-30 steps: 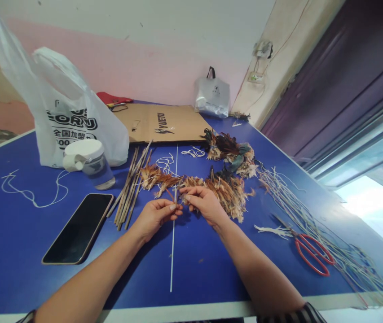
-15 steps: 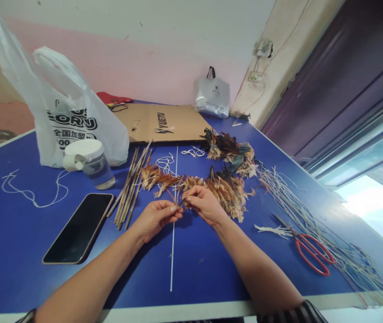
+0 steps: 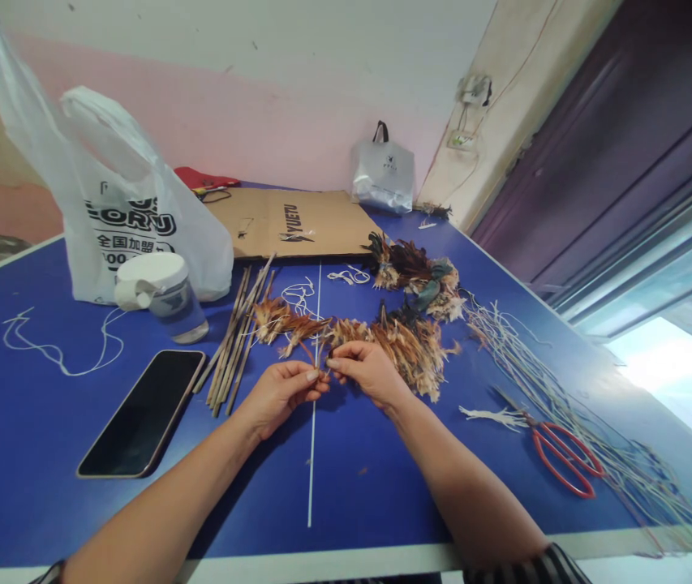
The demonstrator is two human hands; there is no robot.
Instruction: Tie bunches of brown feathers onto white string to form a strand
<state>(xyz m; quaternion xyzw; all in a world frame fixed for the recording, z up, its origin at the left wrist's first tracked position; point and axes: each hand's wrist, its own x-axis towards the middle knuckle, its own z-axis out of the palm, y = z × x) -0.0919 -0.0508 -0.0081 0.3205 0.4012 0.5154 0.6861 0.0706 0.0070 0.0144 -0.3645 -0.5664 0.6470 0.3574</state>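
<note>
Above the middle of the blue table, my left hand (image 3: 288, 395) is closed in a pinch on a narrow reddish-brown feather (image 3: 307, 352) that sticks up from its fingertips. My right hand (image 3: 365, 371) pinches just beside it, thumb against forefinger; a tiny dark bit shows there, too small to name. The fingertips of both hands nearly meet. Right behind them lie small bunches of brown feathers (image 3: 276, 319) and a larger tan and brown feather pile (image 3: 415, 353). Darker feathers (image 3: 406, 261) lie farther back.
Left of my hands are thin sticks (image 3: 236, 341), a phone (image 3: 142, 414), a lidded cup (image 3: 178, 304) and a white plastic bag (image 3: 132, 219). Red-handled scissors (image 3: 565, 454) and long pale strings (image 3: 540, 381) lie at right. Flat cardboard (image 3: 327, 223) and a silver bag (image 3: 383, 174) are at the back.
My right hand has shifted very slightly, its fingertips a little to the left and lower. The left hand keeps its pinch in nearly the same place.
</note>
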